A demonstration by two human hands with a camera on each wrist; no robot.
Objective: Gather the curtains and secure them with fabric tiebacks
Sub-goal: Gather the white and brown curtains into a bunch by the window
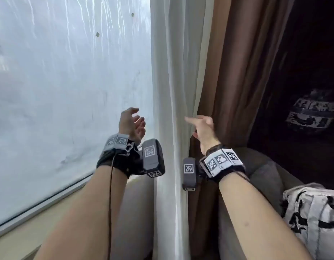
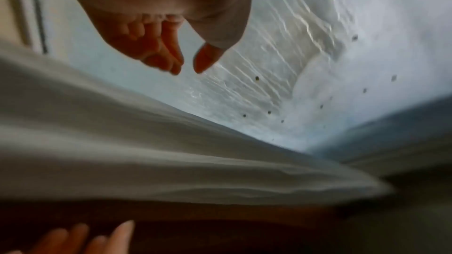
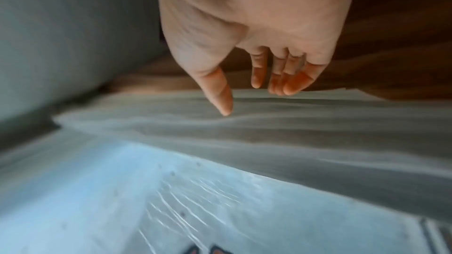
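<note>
The white curtain (image 1: 170,76) hangs down the middle of the frame with the brown curtain (image 1: 235,59) just to its right, both bunched beside the window (image 1: 68,81) filling the left. The left hand (image 1: 131,122), fingers loosely spread and holding nothing, hovers left of the white curtain. The right hand (image 1: 202,128), thumb out and fingers relaxed, sits at the brown curtain's edge, gripping nothing visible.

Window: we see the window pane (image 1: 68,91) at far left, behind our left hand (image 1: 131,123)
Curtains: the sheer curtain (image 1: 171,72) hangs just right of the pane; the heavy curtain (image 1: 237,72) hangs beside it, further right
Hands: the sheer curtain hangs between our 2 hands; our right hand (image 1: 203,128) is before the heavy curtain
Seat: the cushion (image 1: 312,212) lies at lower right, on the armchair (image 1: 262,169)
</note>
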